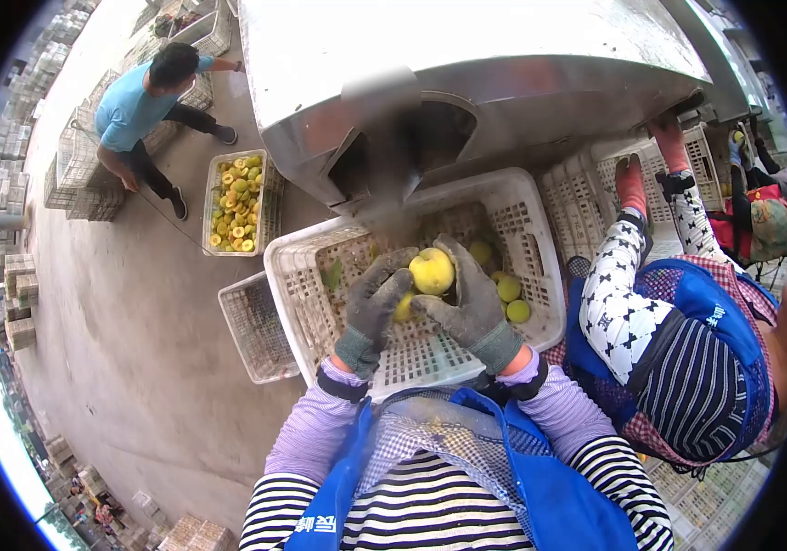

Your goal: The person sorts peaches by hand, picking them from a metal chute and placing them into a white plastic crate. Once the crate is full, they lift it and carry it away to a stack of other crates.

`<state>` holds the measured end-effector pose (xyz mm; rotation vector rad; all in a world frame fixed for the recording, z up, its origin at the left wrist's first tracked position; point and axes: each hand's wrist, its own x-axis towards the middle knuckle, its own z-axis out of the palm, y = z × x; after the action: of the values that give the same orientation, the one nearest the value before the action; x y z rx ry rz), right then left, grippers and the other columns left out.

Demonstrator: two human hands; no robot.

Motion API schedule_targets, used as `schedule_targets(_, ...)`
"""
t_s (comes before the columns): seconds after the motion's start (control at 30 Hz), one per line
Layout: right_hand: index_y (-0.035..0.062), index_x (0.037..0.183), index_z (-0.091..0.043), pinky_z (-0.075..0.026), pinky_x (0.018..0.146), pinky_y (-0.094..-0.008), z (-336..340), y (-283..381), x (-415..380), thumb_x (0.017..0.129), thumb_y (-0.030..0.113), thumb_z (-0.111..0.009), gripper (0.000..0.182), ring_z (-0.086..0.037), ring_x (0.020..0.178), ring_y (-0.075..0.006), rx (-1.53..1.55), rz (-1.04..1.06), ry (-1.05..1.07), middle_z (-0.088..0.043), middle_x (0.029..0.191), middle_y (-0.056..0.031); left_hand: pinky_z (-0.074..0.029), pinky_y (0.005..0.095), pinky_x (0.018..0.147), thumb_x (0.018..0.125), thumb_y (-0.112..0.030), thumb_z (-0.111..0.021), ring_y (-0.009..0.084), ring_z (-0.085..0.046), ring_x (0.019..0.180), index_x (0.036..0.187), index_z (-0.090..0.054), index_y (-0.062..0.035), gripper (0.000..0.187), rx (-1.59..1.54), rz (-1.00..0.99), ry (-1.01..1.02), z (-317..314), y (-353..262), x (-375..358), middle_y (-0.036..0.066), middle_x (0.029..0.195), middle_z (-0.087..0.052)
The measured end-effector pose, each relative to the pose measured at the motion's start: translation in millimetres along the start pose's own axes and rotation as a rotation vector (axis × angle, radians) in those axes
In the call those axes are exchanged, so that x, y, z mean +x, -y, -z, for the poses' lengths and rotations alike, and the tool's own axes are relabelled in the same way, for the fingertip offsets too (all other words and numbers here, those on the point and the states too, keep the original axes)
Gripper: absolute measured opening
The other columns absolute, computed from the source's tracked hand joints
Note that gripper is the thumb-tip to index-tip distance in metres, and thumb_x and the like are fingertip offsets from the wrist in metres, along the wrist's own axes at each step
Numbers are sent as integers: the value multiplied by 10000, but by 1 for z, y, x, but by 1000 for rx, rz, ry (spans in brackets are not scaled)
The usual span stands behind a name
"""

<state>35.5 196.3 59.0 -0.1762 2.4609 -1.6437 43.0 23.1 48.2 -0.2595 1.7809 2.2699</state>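
Note:
A yellow peach (432,271) sits between my two grey-gloved hands, over a white plastic crate (540,317). My right hand (472,303) curls round its right side, with fingers behind and the thumb below. On the other side my left hand (373,308) is closed, its thumb and fingertips right at the peach's left edge. Just under the left thumb shows another yellow fruit (404,309), partly hidden by the gloves. Several greenish-yellow peaches (509,288) lie in the crate's right part, and a green leaf (332,275) clings at its left.
A metal machine (513,101) with a dark opening (403,147) overhangs the crate's far side. To the left stand a crate of halved peaches (239,202), a smaller crate (260,331) and a person in blue (132,110). A co-worker (678,340) works close on my right.

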Motion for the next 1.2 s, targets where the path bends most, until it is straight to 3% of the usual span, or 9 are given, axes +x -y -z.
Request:
schedule_targets(0.07,6,1360,-471,-507,950,-382,2,24,32,697,246,-849,800,-595,1170,-321,-9,48,-37,-560,1302,-217,-511,323,884,971,-200,-560,214,-635,993,1248,-591,23,357,365,-409,45,16,-25,30,149,1131,-656)
schedule_targets(0.13,13,1322,-514,-523,910,-391,8,50,74,696,257,-849,750,-616,1122,-325,-53,97,-64,-584,1253,-209,-513,353,902,978,-118,-506,250,-624,1042,1261,-556,47,331,368,-426,-86,14,-47,45,176,1170,-630)
schedule_targets(0.27,73,1171,-613,-530,763,-435,-8,17,143,728,442,-796,605,-641,925,-348,-625,153,-223,-634,1044,-155,-508,365,940,974,-65,-480,270,-602,1121,1317,-502,56,365,174,-316,-204,17,-9,49,188,1236,-594)
schedule_targets(0.33,84,1118,-632,-527,742,-432,-13,12,165,739,468,-777,559,-641,900,-339,-730,45,-167,-645,1000,-151,-490,357,973,931,-18,-506,236,-582,1160,1351,-482,47,426,-240,-5,-184,20,-11,49,169,1287,-572)
schedule_targets(0.47,90,1040,-646,-523,706,-431,-26,10,211,753,460,-765,484,-650,854,-325,-658,153,-199,-662,910,-148,-486,347,989,877,39,-579,228,-574,1181,1366,-475,40,500,366,-331,-99,36,-18,50,152,1299,-573)
schedule_targets(0.63,72,1108,-631,-528,717,-426,-22,8,247,770,417,-776,504,-654,838,-340,-636,141,-129,-658,918,-148,-504,327,982,923,52,-550,228,-582,1168,1347,-492,48,428,-397,6,-134,38,-19,76,158,1289,-574)
schedule_targets(0.8,110,1366,-517,-538,789,-422,-23,44,153,707,429,-816,791,-646,944,-344,-462,269,79,-613,1116,-179,-525,345,943,993,-148,-473,210,-616,1095,1251,-534,47,329,-475,-44,-93,47,-26,82,161,1241,-592)
schedule_targets(1.0,91,1193,-630,-545,757,-414,-42,10,109,681,391,-824,625,-656,885,-335,-494,246,-67,-647,1051,-135,-498,338,950,1010,-220,-469,189,-597,1097,1313,-519,-4,375,-347,85,-70,56,6,77,128,1263,-583)
schedule_targets(1.2,82,1107,-669,-534,725,-428,-51,-42,203,708,403,-809,531,-660,820,-328,-777,49,-111,-671,984,-135,-410,399,1007,1000,-338,-511,220,-539,1182,1430,-447,-67,512,-648,135,-211,54,72,80,87,1310,-574)
